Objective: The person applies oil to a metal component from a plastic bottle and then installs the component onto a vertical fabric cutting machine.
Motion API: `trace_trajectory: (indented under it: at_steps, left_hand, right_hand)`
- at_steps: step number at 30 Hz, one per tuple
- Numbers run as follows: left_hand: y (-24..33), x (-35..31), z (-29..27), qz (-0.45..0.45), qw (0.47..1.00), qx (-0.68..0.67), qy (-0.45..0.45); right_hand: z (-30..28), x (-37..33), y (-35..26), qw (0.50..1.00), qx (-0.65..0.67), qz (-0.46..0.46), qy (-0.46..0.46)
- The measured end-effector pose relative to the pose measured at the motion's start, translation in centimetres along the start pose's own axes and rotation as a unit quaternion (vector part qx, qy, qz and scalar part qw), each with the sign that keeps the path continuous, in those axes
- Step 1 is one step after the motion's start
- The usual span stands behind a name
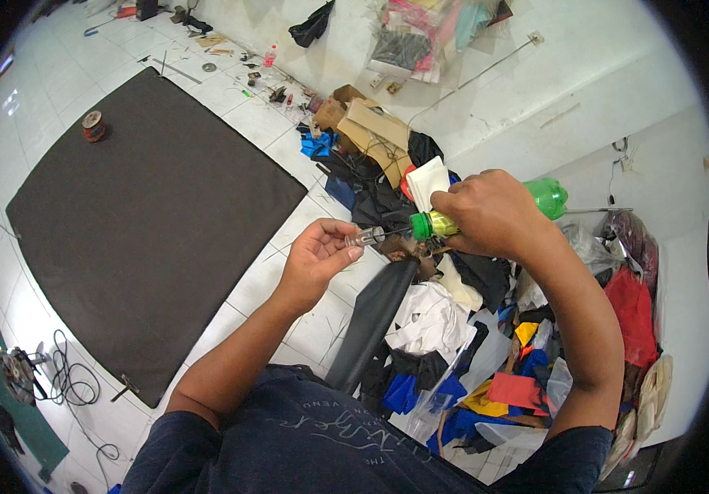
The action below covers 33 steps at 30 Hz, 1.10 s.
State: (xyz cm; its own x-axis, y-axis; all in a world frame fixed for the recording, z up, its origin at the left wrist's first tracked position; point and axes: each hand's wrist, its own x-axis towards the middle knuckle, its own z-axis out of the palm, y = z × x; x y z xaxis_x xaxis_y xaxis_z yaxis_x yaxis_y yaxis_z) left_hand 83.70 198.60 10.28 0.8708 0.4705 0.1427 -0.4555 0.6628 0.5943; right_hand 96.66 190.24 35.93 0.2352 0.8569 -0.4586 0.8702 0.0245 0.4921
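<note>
My left hand [320,257] is closed on a small clear container [364,238], its fingers and thumb pinching it from the left side. My right hand [486,212] wraps round a green plastic bottle [546,198], held sideways with its green cap [422,226] toward the left. From that cap a thin dark spout [396,232] reaches to the mouth of the small container. Both hands are raised in front of my chest, above the floor. Whether any liquid is flowing cannot be made out.
A large dark padded panel [157,230] lies on the white tiled floor at left, with a spool [93,126] on it. Heaped fabric scraps [445,329] and cardboard [375,132] lie by the wall. A coiled cable [74,375] is at lower left.
</note>
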Motion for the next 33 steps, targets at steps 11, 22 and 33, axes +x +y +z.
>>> trace_trajectory:
  at_steps: [11,22,33]
  left_hand:
    - [-0.46,0.13,-0.28,-0.011,1.0,0.001,0.014]
    - [-0.2,-0.54,0.01,-0.013,1.0,0.005,0.008]
    - [-0.27,-0.48,0.09,-0.017,1.0,0.0,0.005]
  right_hand:
    - [0.82,0.22,0.48,1.0,0.001,0.011,-0.007]
    - [0.66,-0.22,-0.17,1.0,0.005,0.002,0.017]
    - [0.41,-0.33,-0.23,1.0,-0.005,0.011,-0.001]
